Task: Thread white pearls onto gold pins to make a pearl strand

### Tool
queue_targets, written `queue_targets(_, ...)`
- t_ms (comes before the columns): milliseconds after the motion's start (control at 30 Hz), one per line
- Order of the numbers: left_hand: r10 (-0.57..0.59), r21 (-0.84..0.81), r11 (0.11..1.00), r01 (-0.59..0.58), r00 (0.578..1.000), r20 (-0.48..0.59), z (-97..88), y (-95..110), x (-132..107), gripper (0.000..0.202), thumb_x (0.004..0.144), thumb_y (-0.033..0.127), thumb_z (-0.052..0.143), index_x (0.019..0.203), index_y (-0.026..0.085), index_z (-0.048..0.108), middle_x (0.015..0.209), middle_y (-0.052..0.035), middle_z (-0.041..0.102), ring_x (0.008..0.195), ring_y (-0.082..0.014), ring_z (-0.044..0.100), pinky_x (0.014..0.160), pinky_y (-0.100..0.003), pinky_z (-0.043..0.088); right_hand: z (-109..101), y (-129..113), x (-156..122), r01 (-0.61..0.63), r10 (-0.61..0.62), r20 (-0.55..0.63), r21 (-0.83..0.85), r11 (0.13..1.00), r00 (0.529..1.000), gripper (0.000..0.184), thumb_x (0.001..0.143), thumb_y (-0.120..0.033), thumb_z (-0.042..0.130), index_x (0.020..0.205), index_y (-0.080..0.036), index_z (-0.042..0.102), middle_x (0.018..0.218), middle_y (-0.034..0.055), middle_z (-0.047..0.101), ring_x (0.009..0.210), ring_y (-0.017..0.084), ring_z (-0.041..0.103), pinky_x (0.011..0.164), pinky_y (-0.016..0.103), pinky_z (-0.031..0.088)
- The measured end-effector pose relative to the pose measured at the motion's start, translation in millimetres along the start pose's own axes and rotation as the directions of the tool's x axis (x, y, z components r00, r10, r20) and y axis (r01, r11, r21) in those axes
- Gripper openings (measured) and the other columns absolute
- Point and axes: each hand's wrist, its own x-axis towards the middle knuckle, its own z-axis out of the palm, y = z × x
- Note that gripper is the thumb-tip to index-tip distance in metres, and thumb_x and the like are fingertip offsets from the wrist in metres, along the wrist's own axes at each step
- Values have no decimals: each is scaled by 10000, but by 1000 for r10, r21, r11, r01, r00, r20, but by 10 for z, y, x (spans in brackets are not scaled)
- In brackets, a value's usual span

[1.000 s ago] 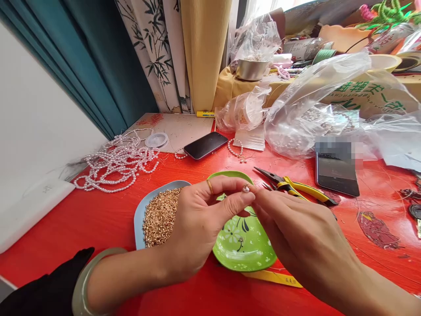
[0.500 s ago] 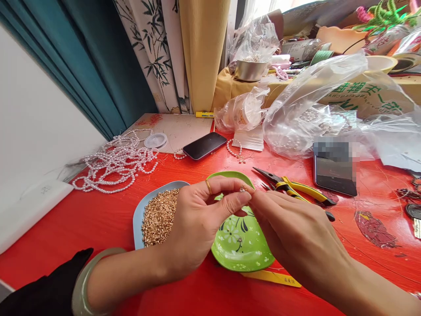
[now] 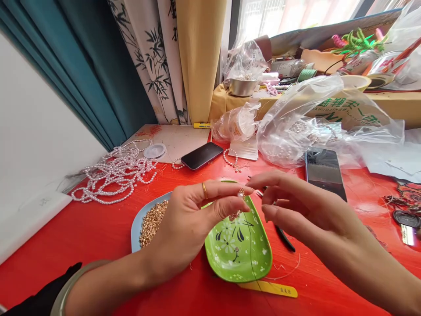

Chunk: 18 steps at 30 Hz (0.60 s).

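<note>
Between the thumb and forefinger of my left hand (image 3: 200, 215) is a small beaded piece (image 3: 241, 193) with pearl and gold beads. A few more beads hang just below those fingertips. My right hand (image 3: 305, 210) is just to the right, its fingers apart and nothing visible in them; the forefinger reaches close to the beads. Under both hands lies a green flowered plate (image 3: 238, 263), with a thin dark thread running down across it. A blue-grey tray (image 3: 135, 228) of gold-coloured beads (image 3: 153, 224) is partly hidden by my left hand.
Pliers (image 3: 284, 239) lie partly hidden under my right hand. A yellow strip (image 3: 279, 289) pokes out below the plate. Behind are pearl strands (image 3: 115, 171), a black phone (image 3: 202, 156), a pearl bracelet (image 3: 230, 161), a second phone (image 3: 324, 171) and clear plastic bags (image 3: 283, 136).
My right hand has drawn away to the right from the left fingertips, and its fingers have spread. My left hand still pinches the beaded piece. The camera view has tilted upward slightly.
</note>
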Motion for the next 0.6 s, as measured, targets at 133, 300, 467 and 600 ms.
queue_targets(133,-59,-71,996,59,998,10,-3,4,-13,174,694,180,733,854,207,671,659,20,682,622,-105,638,584,-179,497,38,-23,-31,-109,85,140,174,979,986,186,791,-198,522,949,-241,611,743,-11,660,626,120,606,465,185,486)
queue_targets(300,-68,-19,997,69,998,8,-22,-11,11,71,688,141,727,703,176,667,673,17,684,639,-96,636,585,-155,492,136,-61,-39,-93,63,128,242,966,990,214,707,-129,617,903,-210,588,701,-33,630,525,77,542,407,140,442)
queue_targets(467,-86,-58,994,88,996,36,-14,-41,41,48,703,147,721,720,182,694,678,19,691,636,-81,634,608,-149,500,162,-25,-10,-104,80,104,259,960,991,200,736,-75,520,895,-178,586,700,1,673,577,111,606,480,193,500)
queue_targets(600,-80,-84,993,84,995,51,-16,-64,68,68,725,153,705,778,194,712,762,-2,721,699,-100,658,638,-163,511,123,3,21,-127,99,99,333,934,990,169,725,-80,501,828,-161,608,671,19,678,577,121,633,469,194,504)
